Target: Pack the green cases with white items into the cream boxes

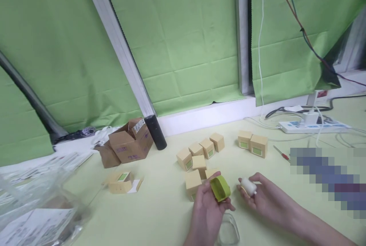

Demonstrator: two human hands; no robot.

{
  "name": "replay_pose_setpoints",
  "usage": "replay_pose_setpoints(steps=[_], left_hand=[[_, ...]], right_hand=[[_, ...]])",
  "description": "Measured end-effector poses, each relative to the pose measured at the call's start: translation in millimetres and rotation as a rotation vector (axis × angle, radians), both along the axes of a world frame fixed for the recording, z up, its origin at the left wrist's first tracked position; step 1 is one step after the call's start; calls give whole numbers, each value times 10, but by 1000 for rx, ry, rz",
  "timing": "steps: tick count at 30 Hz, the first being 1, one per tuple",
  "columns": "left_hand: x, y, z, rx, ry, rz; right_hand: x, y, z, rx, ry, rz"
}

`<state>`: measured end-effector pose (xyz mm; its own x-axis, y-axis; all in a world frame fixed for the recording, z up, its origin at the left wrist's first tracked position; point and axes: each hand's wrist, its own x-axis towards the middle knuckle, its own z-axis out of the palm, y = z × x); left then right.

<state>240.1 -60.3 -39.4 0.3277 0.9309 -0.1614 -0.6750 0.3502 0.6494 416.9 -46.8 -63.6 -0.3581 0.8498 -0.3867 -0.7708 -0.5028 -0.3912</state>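
My left hand is closed around a small yellow-green open case, its hollow side tilted toward me. In my right hand is a small white rounded piece with a little nub at one end, gripped between thumb and fingers. The two pieces are apart, a short gap between them. Below my left hand a clear rounded-square container rests on the table, partly cut off by the lower edge. Several small tan cardboard boxes with green labels stand just beyond my left hand.
Two more tan boxes stand farther right, near a red-handled screwdriver. A power strip with cables lies behind. To the left are an opened small box, a brown carton, a black cylinder and plastic bags.
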Motion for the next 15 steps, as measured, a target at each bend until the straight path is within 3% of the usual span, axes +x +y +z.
replay_pose_setpoints(steps=[7, 15], left_hand=[[-5, -15, 7, 38, 41, 39], [1, -34, -56, 80, 10, 35]], right_hand=[[-19, 10, -70, 155, -179, 18], [-56, -129, 61, 297, -339, -1]])
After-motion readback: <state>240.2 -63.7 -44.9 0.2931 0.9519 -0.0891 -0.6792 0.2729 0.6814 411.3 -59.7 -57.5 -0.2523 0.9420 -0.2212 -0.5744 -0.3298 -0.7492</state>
